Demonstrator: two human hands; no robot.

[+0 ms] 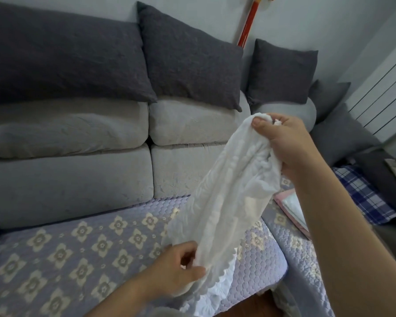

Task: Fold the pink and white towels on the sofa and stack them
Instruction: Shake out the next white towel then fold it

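A crumpled white towel (226,202) hangs in the air over the sofa seat (78,243). My right hand (288,140) grips its bunched top end, raised near the back cushions. My left hand (181,268) pinches the lower part of the same towel, near its scalloped hem just above the seat's front edge. To the right, partly hidden behind my right forearm, a folded stack with a pink towel (284,197) and a white one (293,207) on it lies on the sofa's corner section.
The seat has a lilac quilted cover with a flower pattern. Dark grey pillows (188,58) lean along the back. A blue plaid cloth (361,191) lies at the right. A red pole (247,26) stands against the wall. Wooden floor (256,307) shows below the seat edge.
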